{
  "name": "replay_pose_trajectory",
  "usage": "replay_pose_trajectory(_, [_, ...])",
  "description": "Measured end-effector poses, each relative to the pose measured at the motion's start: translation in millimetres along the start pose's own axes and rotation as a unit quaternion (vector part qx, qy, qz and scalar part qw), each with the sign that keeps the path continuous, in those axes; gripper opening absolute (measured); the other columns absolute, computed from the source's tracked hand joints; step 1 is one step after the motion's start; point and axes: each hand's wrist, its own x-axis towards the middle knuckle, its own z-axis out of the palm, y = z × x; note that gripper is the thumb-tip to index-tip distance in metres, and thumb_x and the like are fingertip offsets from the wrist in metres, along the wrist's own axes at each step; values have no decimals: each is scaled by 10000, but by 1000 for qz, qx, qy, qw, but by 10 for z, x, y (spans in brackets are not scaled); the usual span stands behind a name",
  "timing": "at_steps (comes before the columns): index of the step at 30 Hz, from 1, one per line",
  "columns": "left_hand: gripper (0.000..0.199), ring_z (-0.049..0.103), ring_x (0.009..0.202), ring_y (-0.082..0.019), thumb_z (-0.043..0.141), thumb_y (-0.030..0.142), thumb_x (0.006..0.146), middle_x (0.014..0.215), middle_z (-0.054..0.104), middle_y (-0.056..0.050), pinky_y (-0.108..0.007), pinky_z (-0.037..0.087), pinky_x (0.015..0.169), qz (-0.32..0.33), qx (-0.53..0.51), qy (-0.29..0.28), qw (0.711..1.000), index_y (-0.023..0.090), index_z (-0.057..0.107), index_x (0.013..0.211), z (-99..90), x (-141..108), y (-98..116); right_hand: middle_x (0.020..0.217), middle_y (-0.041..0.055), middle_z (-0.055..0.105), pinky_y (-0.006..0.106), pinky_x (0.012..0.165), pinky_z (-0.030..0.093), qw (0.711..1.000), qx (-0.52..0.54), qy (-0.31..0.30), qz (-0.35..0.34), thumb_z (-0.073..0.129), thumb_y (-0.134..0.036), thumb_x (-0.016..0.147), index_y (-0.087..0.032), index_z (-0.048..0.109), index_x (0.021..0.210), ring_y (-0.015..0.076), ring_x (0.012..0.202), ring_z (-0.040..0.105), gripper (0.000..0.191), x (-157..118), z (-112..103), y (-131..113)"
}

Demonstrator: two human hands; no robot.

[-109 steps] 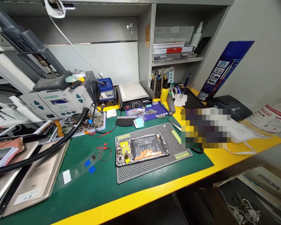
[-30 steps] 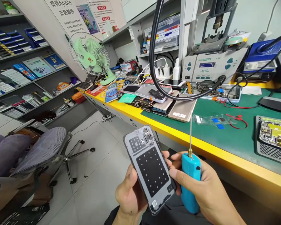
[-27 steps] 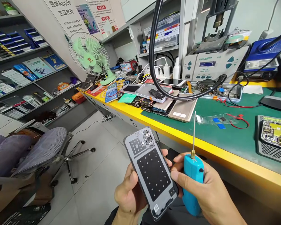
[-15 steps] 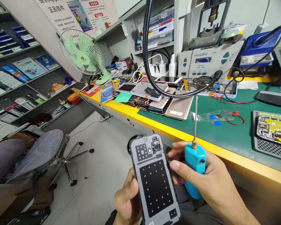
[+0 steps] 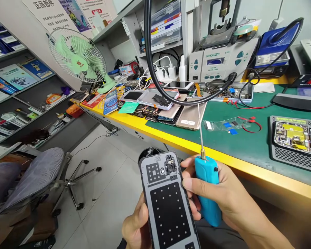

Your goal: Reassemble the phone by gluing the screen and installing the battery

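Note:
A phone housing (image 5: 168, 207), grey with a black dotted panel and a camera cutout at its top, tilts toward me in front of the bench. My left hand (image 5: 137, 221) grips its left side, thumb along the edge. In my right hand (image 5: 223, 193) is a blue handheld electric tool (image 5: 208, 193) with a long thin metal shaft pointing up and a small black button on its side. The right thumb and fingertips also touch the housing's right edge. The lower end of the housing runs out of view.
The bench (image 5: 238, 148) has a green mat and yellow edge. On it lie stacked phones (image 5: 189, 116), a parts tray (image 5: 248, 97), a circuit board on a grey holder (image 5: 295, 136) and a soldering station (image 5: 217, 65). A black cable (image 5: 149, 52) loops overhead. A fan (image 5: 79, 62) and chair (image 5: 36, 176) are left.
The view has turned slightly right, so the bench items sit further left. Both hands keep their holds, and the blue tool's shaft leans a little more to the left.

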Motion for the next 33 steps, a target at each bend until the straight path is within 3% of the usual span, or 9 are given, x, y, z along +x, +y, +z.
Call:
replay_pose_trajectory(3, [654, 710, 1059, -302, 601, 533, 896, 1145, 760, -213, -398, 536, 997, -1, -6, -13, 1000, 11, 681, 1281, -12, 3, -12, 652, -39, 675, 189, 459, 476, 1000, 6, 3, 9, 807, -391, 884, -212, 584, 1046, 115, 459, 657, 329, 1, 0, -23])
replay_pose_trajectory(8, [602, 724, 1078, -304, 647, 498, 908, 1267, 718, -177, -401, 563, 963, -23, 2, -29, 999, 103, 642, 1362, -87, -49, -14, 588, -48, 662, 224, 425, 492, 1000, -4, 25, 6, 810, -378, 870, -234, 549, 1056, 148, 396, 642, 351, -4, 32, -71])
replay_pose_trajectory(13, [643, 726, 1079, -313, 675, 507, 880, 1259, 720, -192, -394, 566, 958, -34, 2, -9, 999, 60, 649, 1342, -77, -94, -17, 551, -34, 675, 227, 403, 484, 999, -21, 34, 22, 812, -340, 842, -238, 537, 1006, 173, 384, 647, 336, -16, 50, -100])
replay_pose_trajectory(19, [653, 720, 1059, -298, 631, 515, 901, 1187, 735, -202, -391, 562, 964, -37, -2, -20, 999, 25, 644, 1332, -61, -90, -29, 557, -24, 678, 220, 451, 495, 996, -45, 75, -3, 808, -322, 824, -211, 603, 948, 136, 429, 624, 264, 1, 15, -97])
replay_pose_trajectory(23, [642, 715, 1062, -309, 588, 499, 925, 1245, 703, -216, -419, 565, 963, -24, -25, -21, 999, 19, 620, 1350, -73, -99, -47, 652, -44, 680, 213, 491, 514, 989, -82, 123, -30, 882, -336, 745, -201, 669, 929, 109, 501, 603, 312, 37, -6, -120])
replay_pose_trajectory(27, [671, 724, 1059, -293, 600, 520, 910, 1196, 716, -211, -365, 573, 926, -53, -8, -29, 998, 9, 621, 1344, -86, -142, -61, 734, -40, 697, 210, 490, 495, 980, -106, 166, -34, 905, -354, 716, -208, 689, 978, 100, 519, 589, 370, 60, -19, -157])
replay_pose_trajectory(33, [657, 732, 1061, -325, 607, 510, 901, 1180, 733, -214, -394, 575, 906, -52, 29, -10, 998, 31, 618, 1350, -131, -217, -82, 713, -65, 659, 201, 507, 481, 973, -153, 159, -64, 833, -257, 793, -222, 665, 933, 90, 524, 585, 221, 82, -107, -102])
